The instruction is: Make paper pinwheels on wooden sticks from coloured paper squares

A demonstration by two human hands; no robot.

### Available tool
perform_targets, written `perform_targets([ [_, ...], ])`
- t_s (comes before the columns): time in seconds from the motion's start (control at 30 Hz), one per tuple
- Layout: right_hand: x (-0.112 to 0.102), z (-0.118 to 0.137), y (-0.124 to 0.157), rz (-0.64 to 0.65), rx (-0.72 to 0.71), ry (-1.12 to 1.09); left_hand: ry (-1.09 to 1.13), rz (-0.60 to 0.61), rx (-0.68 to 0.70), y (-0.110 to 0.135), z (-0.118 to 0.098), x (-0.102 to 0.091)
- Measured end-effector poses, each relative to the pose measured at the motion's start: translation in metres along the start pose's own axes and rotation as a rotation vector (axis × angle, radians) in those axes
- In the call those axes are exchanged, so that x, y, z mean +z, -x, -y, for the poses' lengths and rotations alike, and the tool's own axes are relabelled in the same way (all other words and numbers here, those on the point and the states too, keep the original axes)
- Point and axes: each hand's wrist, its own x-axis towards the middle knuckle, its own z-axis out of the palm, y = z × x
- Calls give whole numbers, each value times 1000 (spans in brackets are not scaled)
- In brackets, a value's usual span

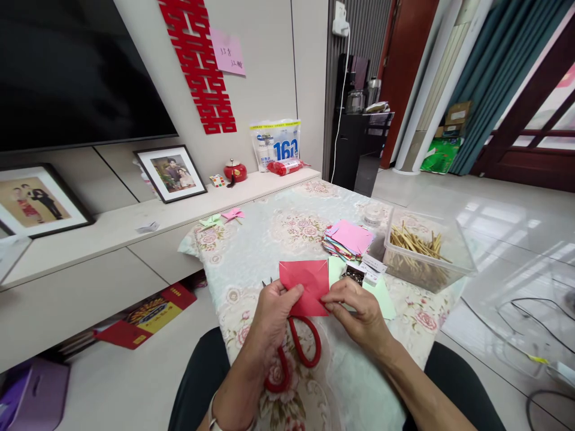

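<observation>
- Red paper square (309,278) is held up over the table (256,239), toward its near edge, between the person's two hands.
- Its sides look nearly equal, so no clear long axis; one edge faces the body. Lines run in from the upper corners, but whether they are cuts or creases I cannot tell.
- Left hand (272,308) has closed on the left side, thumb flat on top pointing toward the middle, other fingers mostly hidden underneath.
- Right hand (357,305) has thumb and forefinger pinched together at the lower right edge. The sheet lies to the left of those fingertips; whether anything else sits between them I cannot tell.
- Both hands touch the sheet; the left overlaps more of it and is nearer its centre.
- Scissors (318,347) with red handles lie below the left hand, loops toward the near edge, blade tips showing beyond the knuckles.
- Pale green paper (381,299), an open box of small fasteners (354,274) and a colored paper stack (350,236) lie beyond the right hand, toward the clear plastic bin (398,263) of sticks (415,242) by the table's right edge.
</observation>
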Motion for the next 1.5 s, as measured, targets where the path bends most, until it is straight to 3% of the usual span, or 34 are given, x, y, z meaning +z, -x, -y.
perform_targets([
  [0.5, 1, -2, 0, 161, 56, -16, -224, 8, 74, -2, 13, 2],
  [0.7, 0, -1, 0, 199, 173, 8, -337, 4, 96, 0, 20, 4],
  [1.03, 3, 1, -1, 188, 353, 37, -337, 26, 70, 7, 14, 13],
  [1.5, 9, -5, 3, 156, 371, 115, -303, 18, 1, 5, 16, 13],
])
